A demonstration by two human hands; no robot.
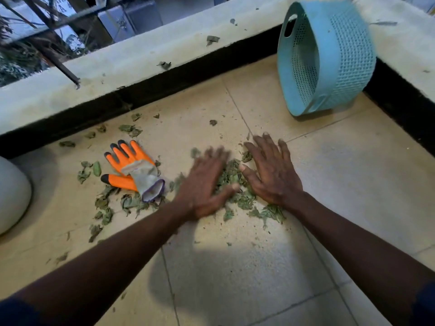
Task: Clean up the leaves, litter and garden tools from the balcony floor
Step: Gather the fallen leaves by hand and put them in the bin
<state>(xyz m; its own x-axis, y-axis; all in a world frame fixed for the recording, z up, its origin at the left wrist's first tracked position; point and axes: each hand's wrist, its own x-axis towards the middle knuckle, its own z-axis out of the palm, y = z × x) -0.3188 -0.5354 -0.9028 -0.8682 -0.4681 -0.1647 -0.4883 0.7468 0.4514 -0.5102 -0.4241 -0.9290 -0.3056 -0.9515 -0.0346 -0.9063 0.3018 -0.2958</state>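
Both hands are lying flat and open on the balcony floor [235,267] at the centre of the frame, palms down and fingers straight, gripping nothing. The left hand [204,182] is showing up blurred, its thumb reaching toward the right. The right hand [270,170] is sitting sharp just beside it, fingers spread. Between the two hands a small heap of green leaves [231,182] is lying on the tile, touching both thumbs and spilling out below the right wrist.

More loose leaves [103,203] are lying scattered across the tiles at centre left, well apart from the heap. Among them a pair of orange gloves [131,165] with black fingertips and grey cuffs is lying flat, one glove partly over the other, near the left hand but not touching it.

In the upper right of the frame a light blue perforated basket [327,57] is standing tipped on its side, its open mouth facing left, leaning where the floor meets the dark base of the low wall. A pale concrete ledge [141,55] is running across the top of the frame, carrying a few stray leaves [212,40]. At the left edge part of a rounded white pot [11,194] is showing.
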